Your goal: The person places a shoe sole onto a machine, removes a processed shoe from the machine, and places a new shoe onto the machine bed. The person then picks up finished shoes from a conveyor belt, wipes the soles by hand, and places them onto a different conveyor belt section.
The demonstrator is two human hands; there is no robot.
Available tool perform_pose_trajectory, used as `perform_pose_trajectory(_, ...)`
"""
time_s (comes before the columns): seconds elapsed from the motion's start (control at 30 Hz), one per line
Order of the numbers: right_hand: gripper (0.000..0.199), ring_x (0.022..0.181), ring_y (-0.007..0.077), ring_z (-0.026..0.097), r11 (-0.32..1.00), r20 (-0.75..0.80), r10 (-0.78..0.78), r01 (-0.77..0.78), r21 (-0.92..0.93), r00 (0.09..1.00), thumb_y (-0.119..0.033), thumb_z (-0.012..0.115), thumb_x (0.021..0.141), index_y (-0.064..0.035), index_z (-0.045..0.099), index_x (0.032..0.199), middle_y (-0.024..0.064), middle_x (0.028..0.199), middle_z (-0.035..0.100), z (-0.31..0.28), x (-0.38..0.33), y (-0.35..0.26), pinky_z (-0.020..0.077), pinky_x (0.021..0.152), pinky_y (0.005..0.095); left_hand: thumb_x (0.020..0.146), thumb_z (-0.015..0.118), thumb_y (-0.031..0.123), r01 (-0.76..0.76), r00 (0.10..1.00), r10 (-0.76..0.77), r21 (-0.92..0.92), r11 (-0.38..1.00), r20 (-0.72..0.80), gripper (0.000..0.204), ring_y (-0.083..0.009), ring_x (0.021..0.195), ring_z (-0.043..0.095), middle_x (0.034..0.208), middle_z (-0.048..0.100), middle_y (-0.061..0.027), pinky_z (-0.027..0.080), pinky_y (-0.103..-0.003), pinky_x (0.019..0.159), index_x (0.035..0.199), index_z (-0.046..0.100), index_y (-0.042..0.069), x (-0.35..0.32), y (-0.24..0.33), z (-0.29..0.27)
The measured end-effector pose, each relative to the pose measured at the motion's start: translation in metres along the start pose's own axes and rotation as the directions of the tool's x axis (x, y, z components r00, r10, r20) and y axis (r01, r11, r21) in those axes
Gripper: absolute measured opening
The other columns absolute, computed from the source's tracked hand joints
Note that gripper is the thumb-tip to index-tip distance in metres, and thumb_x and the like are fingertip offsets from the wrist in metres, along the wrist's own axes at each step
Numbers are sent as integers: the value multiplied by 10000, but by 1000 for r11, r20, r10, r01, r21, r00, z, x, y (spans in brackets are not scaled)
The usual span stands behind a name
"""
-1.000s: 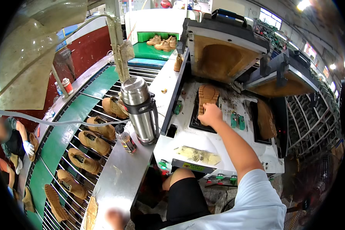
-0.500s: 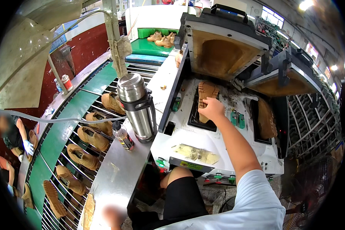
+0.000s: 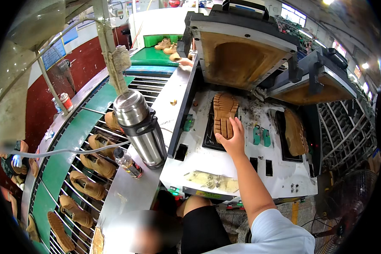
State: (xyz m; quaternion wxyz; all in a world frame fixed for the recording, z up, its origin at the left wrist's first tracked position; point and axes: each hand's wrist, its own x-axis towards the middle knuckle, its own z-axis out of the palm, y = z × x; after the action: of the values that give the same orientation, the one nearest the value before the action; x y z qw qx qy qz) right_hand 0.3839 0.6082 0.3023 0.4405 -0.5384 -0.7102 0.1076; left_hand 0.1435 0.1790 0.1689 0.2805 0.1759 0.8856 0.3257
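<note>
My right hand point(image 3: 230, 139) reaches forward over the white press machine point(image 3: 224, 167) and grips the near end of a tan ridged shoe sole point(image 3: 224, 110). The sole lies lengthwise in the black mould bed point(image 3: 208, 139) under the raised left lid point(image 3: 241, 57). My forearm and light blue sleeve point(image 3: 275, 233) come in from the lower edge. My left hand does not show in the picture.
A steel vacuum flask point(image 3: 142, 127) and a small bottle point(image 3: 129, 163) stand on the metal shelf to the left. Beyond them a green conveyor point(image 3: 70, 139) carries several tan boots. A second sole point(image 3: 295, 131) lies in the right mould. A fan point(image 3: 347, 211) stands lower right. A co-worker's hand point(image 3: 185, 63) rests far back.
My right hand stays on the near end of the sole and has drawn slightly toward me. The view has shifted a little; nothing else has moved.
</note>
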Motion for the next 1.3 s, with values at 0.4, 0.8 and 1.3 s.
perform_pose_trajectory(0.4, 496, 1092, 298, 605, 994, -240, -112, 104, -46, 964, -236, 854, 629, -3, 688, 1034, 174, 1218, 599, 15, -7, 0, 499, 913, 366, 935, 537, 137, 720, 537, 364, -638, 273, 761, 183, -149, 737, 593, 838, 643, -58, 474, -263, 645, 969, 627, -19, 66, 81, 196)
perform_pose_trajectory(0.8, 486, 1081, 284, 607, 993, -205, -115, 107, -49, 972, -189, 858, 634, 17, 675, 1034, 189, 1204, 599, 17, -9, 0, 490, 913, 360, 935, 534, 149, 789, 563, 311, -610, 74, 766, 192, -164, 783, 582, 883, 629, -66, 469, -279, 679, 1005, 605, -15, 84, 110, 249)
perform_pose_trajectory(1.3, 470, 1083, 278, 601, 994, -212, -111, 112, -5, 971, -155, 854, 641, 1, 668, 1044, 186, 1213, 589, 19, -12, 2, 482, 919, 355, 935, 530, 165, 800, 557, 300, -597, 55, 775, 214, -182, 841, 569, 940, 611, -76, 463, -299, 720, 1049, 579, -10, 94, 118, 266)
